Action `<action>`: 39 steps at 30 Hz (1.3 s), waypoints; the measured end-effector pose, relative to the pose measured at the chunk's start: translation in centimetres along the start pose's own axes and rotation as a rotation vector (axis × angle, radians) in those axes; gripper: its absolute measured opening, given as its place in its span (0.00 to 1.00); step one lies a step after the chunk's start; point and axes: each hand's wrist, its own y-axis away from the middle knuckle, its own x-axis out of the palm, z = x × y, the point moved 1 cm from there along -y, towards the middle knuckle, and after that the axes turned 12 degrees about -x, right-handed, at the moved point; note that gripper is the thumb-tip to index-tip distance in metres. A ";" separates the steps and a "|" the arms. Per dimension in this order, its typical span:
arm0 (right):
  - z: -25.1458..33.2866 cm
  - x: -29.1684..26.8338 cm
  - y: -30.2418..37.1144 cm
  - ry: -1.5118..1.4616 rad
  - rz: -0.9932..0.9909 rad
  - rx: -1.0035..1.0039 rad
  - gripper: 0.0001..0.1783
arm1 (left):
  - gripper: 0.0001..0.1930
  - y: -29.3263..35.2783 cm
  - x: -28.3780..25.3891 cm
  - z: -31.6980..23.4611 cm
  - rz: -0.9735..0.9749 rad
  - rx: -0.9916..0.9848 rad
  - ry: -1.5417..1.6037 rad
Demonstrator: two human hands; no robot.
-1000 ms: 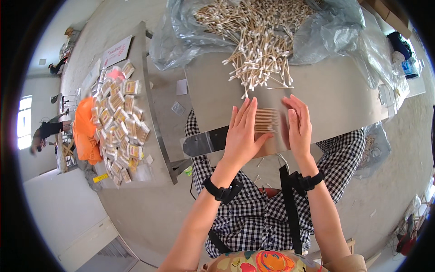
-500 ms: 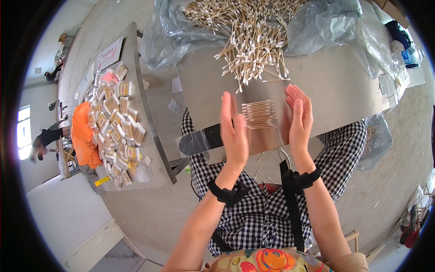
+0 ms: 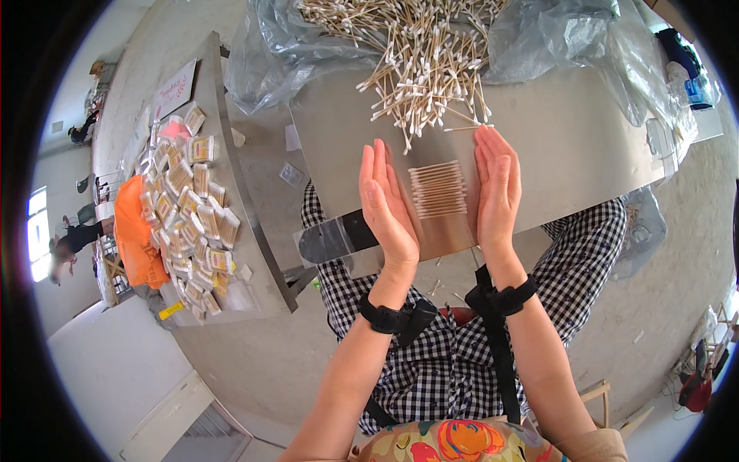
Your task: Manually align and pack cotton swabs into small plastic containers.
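Note:
A neat row of cotton swabs (image 3: 439,191) lies side by side on the metal table (image 3: 570,146), their sticks running left to right. My left hand (image 3: 389,204) stands on edge at the row's left, fingers stretched out and palm turned inward. On the other side my right hand (image 3: 498,185) is held the same way, its fingers straight and its palm close to the swab tips. Neither hand grips anything. Past my fingertips spreads a big loose pile of cotton swabs (image 3: 431,69), with one stray swab near my right fingertips.
Crumpled clear plastic sheeting (image 3: 550,46) surrounds the pile. At the left, a second table (image 3: 258,266) bears many small packs of swabs (image 3: 192,208) and an orange bag (image 3: 137,235). A black strap-like piece under clear plastic (image 3: 331,240) lies at the near left edge.
My left hand has tilted outward, its fingers shifting left. My right hand has come inward, nearer the row. The swabs in the row look more evenly lined up.

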 end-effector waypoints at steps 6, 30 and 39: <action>-0.3 1.5 1.2 0.103 0.118 -0.001 0.27 | 0.38 0.6 1.2 0.8 0.056 -0.060 -0.018; -0.1 -2.6 -1.0 0.733 0.160 -0.406 0.13 | 0.34 1.9 -1.7 -0.9 0.151 0.432 -1.156; -0.2 -2.6 -1.0 0.723 0.131 -0.416 0.12 | 0.36 2.5 -3.1 -2.0 0.013 0.506 -0.873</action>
